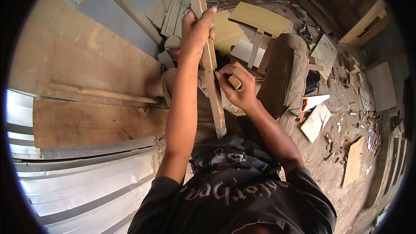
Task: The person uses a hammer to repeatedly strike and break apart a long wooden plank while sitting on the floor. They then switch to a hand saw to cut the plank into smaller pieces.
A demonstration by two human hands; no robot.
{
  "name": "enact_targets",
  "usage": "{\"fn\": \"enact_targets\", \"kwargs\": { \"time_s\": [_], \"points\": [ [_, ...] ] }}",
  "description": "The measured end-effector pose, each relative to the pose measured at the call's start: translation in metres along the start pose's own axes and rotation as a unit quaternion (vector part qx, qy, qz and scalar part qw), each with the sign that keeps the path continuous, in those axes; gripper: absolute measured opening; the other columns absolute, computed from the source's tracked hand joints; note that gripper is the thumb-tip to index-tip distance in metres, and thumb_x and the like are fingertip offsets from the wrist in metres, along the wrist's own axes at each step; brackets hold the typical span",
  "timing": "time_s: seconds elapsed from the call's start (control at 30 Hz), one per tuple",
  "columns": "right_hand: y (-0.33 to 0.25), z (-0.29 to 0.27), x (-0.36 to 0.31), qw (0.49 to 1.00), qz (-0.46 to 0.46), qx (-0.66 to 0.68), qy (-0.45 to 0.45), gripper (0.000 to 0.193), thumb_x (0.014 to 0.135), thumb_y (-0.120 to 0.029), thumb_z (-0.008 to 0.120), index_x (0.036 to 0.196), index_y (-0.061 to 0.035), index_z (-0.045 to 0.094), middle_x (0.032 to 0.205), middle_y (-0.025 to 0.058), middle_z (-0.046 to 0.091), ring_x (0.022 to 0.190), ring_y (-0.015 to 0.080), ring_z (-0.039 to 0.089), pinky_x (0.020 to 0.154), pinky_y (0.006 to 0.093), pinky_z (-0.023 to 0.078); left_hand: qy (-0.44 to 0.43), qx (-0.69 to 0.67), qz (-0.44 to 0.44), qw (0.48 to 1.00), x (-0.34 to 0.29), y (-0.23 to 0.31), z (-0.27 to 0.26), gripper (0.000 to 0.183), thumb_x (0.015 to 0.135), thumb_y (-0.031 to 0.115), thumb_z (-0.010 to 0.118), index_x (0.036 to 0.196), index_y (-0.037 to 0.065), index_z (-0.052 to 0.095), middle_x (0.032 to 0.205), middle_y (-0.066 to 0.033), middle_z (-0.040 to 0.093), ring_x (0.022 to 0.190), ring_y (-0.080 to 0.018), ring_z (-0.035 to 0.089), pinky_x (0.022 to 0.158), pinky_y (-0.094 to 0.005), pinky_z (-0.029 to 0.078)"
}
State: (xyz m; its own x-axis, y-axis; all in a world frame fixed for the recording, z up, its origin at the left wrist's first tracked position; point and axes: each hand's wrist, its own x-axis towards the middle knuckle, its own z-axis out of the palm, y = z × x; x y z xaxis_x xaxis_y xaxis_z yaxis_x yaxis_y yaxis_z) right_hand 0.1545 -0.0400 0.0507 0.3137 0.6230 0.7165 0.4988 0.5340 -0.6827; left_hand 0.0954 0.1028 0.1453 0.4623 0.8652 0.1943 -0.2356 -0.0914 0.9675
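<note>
Dusty floor [323, 160], littered with wood scraps, surrounds a person seen from above. Their left grip [198, 32] is wrapped firmly around a long, narrow wooden strip [209, 60], which slants between their bent legs, its lower end at the lap. Beside the strip, the right grip [245, 90] is curled closed around a small wooden piece [234, 82]; only its blunt end shows, the rest hidden by the fingers. Whether that hand touches the strip is unclear. Just left of the left wrist stands a round container [173, 42], pale on top with red lower down; its contents cannot be made out. Beyond the hands lie yellowish boards [260, 18]. Right of the right knee [288, 56] is a saw [315, 102] with an orange-edged handle, partly hard to see. The strip's top is cut off by the upper edge.
</note>
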Motion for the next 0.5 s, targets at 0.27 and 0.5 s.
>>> {"fn": "enact_targets", "kwargs": {
  "time_s": [0.27, 0.5],
  "points": [
    [0.007, -0.027, -0.006, 0.977, 0.133, 0.164, 0.030, 0.032, 0.099, -0.022, 0.058, 0.080, 0.0033, 0.060, 0.069, 0.0039, 0.057, 0.056, 0.0082, 0.047, 0.050, 0.0238, 0.036, 0.001, -0.009, -0.006, 1.000, 0.003, -0.004, -0.002, 0.027, 0.086, 0.026, 0.070, 0.082, 0.010, 0.049, 0.063, 0.0030, 0.046, 0.048, -0.0074, 0.044, 0.047, -0.0246, 0.036],
    [-0.050, -0.057, 0.034, 0.962, 0.048, 0.268, -0.023, 0.084, 0.095, -0.071, 0.022, 0.068, 0.0029, 0.050, 0.050, 0.0047, 0.045, 0.043, 0.0093, 0.035, 0.041, 0.0248, 0.026, 0.013, -0.026, -0.035, 0.999, 0.010, -0.017, -0.015, 0.028, 0.085, 0.028, 0.070, 0.081, 0.011, 0.049, 0.062, 0.0034, 0.045, 0.047, -0.0079, 0.043, 0.046, -0.0256, 0.036]
  ]
}}
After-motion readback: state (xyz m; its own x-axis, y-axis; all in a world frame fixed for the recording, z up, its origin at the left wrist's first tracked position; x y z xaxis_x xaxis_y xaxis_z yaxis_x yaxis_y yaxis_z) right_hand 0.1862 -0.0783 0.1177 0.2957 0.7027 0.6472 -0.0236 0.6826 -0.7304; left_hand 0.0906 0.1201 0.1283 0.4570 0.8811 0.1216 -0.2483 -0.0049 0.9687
